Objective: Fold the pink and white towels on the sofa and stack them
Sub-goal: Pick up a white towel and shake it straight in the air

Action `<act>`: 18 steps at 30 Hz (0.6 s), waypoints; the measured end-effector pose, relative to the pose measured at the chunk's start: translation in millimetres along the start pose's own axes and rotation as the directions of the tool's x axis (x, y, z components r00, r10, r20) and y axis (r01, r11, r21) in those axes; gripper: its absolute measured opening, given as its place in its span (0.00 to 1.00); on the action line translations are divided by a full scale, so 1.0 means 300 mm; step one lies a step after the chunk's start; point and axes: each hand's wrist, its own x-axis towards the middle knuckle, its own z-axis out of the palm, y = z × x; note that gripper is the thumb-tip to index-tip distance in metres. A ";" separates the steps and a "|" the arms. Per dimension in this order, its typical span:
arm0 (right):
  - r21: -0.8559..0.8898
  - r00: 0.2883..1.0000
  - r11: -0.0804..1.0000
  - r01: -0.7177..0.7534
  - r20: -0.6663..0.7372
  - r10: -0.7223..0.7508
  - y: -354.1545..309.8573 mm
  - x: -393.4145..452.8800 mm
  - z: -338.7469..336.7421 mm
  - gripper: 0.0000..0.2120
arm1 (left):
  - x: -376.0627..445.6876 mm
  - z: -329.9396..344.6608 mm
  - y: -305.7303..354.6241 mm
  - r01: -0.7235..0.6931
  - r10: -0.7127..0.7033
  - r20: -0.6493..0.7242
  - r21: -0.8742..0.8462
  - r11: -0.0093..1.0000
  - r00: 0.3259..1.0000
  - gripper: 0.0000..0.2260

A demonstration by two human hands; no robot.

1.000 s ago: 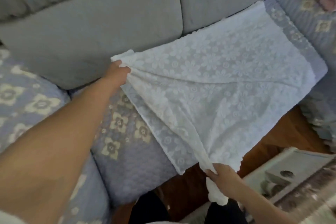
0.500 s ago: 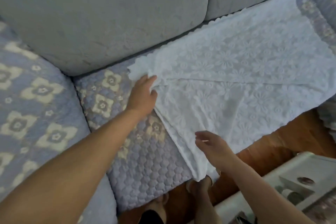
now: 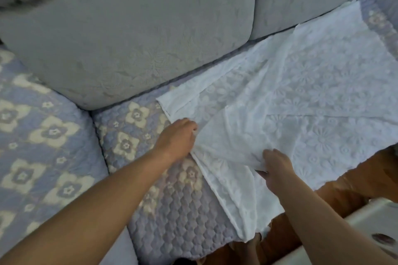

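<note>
A white flower-patterned towel (image 3: 312, 101) lies spread across the sofa seat (image 3: 172, 211), its near left corner hanging over the seat's front edge. My left hand (image 3: 177, 139) grips the towel's left edge, fingers curled into the cloth. My right hand (image 3: 276, 166) pinches a raised fold of the towel near the front edge, thumb underneath. A folded-over flap runs diagonally across the towel's left part. No pink towel is in view.
Grey back cushions (image 3: 129, 38) stand behind the seat. A quilted blue cover with cream flowers (image 3: 43, 135) covers the seat and the left section. Brown wooden floor (image 3: 355, 185) and a white table edge (image 3: 355, 221) lie at the lower right. My feet show below the seat.
My right hand has moved up onto the towel and taken hold of a fold. My left hand has curled onto the left edge. The towel's left part is bunched and lapped over.
</note>
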 end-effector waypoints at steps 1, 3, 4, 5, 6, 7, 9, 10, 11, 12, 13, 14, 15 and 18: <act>-0.041 1.000 0.999 -0.020 -0.020 0.020 0.015 0.023 -0.009 0.06 | 0.053 0.004 -0.052 0.017 -0.018 0.014 0.062 0.998 1.000 0.13; -0.122 0.999 0.992 -0.038 -0.009 0.037 0.052 0.056 -0.006 0.07 | 0.158 0.014 -0.131 -0.035 0.024 0.056 0.194 0.980 0.998 0.14; -0.168 0.999 0.985 -0.049 0.014 0.052 0.077 0.078 -0.001 0.18 | 0.206 0.022 -0.165 -0.058 0.037 0.087 0.252 0.966 0.996 0.16; -0.207 0.999 0.978 -0.036 0.020 0.041 0.096 0.095 0.008 0.29 | 0.247 0.030 -0.198 -0.056 0.026 0.108 0.285 0.957 0.994 0.18; -0.268 1.000 0.963 0.008 0.014 -0.005 0.110 0.107 0.022 0.38 | 0.282 0.035 -0.228 -0.036 0.007 0.097 0.306 0.951 0.995 0.20; -0.365 0.997 0.928 0.073 0.010 -0.074 0.123 0.122 0.037 0.44 | 0.309 0.047 -0.262 -0.025 0.007 0.058 0.313 0.949 0.998 0.19; -0.611 0.979 0.772 0.173 0.021 -0.203 0.149 0.140 0.074 0.50 | 0.343 0.062 -0.304 -0.025 0.045 -0.057 0.310 0.950 0.997 0.14; -0.710 0.969 0.675 0.200 0.039 -0.245 0.162 0.141 0.095 0.52 | 0.355 0.059 -0.306 -0.006 0.040 -0.116 0.278 0.960 0.992 0.13; -0.781 0.960 0.587 0.216 0.060 -0.272 0.175 0.138 0.117 0.51 | 0.365 0.047 -0.299 0.039 -0.004 -0.175 0.198 0.979 0.985 0.13; -0.831 0.955 0.512 0.218 0.073 -0.288 0.186 0.131 0.133 0.48 | 0.374 0.020 -0.277 0.120 -0.099 -0.215 0.083 0.989 0.971 0.15; -0.866 0.948 0.447 0.222 0.086 -0.305 0.193 0.127 0.142 0.42 | 0.380 -0.023 -0.246 0.210 -0.215 -0.250 -0.048 0.977 0.944 0.16; -0.881 0.938 0.413 0.230 0.088 -0.334 0.195 0.130 0.142 0.34 | 0.386 -0.070 -0.220 0.286 -0.335 -0.280 -0.202 0.937 0.900 0.17; -0.875 0.925 0.422 0.236 0.069 -0.373 0.187 0.138 0.136 0.24 | 0.388 -0.119 -0.201 0.328 -0.440 -0.293 -0.361 0.873 0.848 0.18; -0.772 0.891 0.606 0.192 -0.122 -0.437 0.118 0.113 0.084 0.10 | 0.363 -0.277 -0.148 0.259 -0.657 -0.210 -0.800 0.541 0.724 0.20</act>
